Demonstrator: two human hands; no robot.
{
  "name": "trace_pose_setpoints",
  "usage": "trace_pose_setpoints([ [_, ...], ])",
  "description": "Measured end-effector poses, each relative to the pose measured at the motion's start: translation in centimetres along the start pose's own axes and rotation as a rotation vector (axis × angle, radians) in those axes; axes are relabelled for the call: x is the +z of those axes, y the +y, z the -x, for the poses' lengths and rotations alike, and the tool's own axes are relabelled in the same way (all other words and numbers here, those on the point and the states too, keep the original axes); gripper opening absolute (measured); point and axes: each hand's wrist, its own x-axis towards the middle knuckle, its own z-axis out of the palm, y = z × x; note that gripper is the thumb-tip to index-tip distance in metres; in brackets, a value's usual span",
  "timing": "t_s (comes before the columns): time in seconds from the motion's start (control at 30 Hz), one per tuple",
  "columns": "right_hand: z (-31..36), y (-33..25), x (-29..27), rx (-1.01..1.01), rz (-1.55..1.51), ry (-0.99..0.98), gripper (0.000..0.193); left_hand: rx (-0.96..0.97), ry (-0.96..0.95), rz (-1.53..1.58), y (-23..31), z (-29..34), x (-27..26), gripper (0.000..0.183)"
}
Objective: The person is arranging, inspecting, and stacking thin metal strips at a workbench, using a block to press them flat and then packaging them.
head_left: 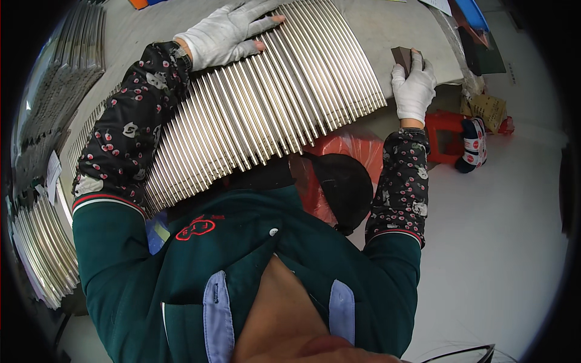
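Note:
A long row of shiny, thin metal strips (266, 91) lies fanned side by side across the table, the near ends reaching past its front edge. My left hand (227, 33), in a white glove with some bare fingertips, rests on the far part of the row with its fingers spread. To the right of the strips, my right hand (414, 88), gloved likewise, grips a small dark brown block (402, 56) between thumb and fingers. The block is at the table's right part, apart from the strips; its underside is hidden.
Stacks of flat strips (66, 72) stand at the far left, with another bundle (45, 254) nearer. A red stool (445, 138) with a dark blue roll (474, 145) stands on the floor at right. Blue trays and clear plastic (445, 36) lie at the table's far right edge.

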Motion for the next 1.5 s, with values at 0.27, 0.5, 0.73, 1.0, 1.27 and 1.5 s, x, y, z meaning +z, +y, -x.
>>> trace_pose_setpoints([
  [0.27,0.3,-0.4,0.1,-0.004,-0.01,-0.001,0.052,-0.038,0.059,-0.061,2.6,-1.5,-0.2,0.063],
  [0.5,0.4,0.1,-0.1,0.016,-0.006,-0.023,0.052,-0.089,-0.043,0.219,15.7,-1.2,-1.4,0.103],
  [0.73,0.2,-0.1,-1.3,0.031,-0.007,-0.025,0.049,-0.126,0.025,0.182,18.1,-1.8,0.9,0.082],
  [1.0,0.0,0.9,-1.6,0.055,0.0,-0.011,0.049,-0.126,0.012,0.149,18.9,-3.0,0.4,0.072],
  [1.27,-0.6,1.8,-1.5,0.066,-0.04,-0.039,0.05,-0.076,0.089,0.128,12.8,-8.5,-0.4,0.064],
  [1.5,-1.2,2.5,-1.2,0.089,-0.026,-0.067,0.053,-0.035,-0.019,-0.091,8.7,-13.5,2.1,0.057],
])
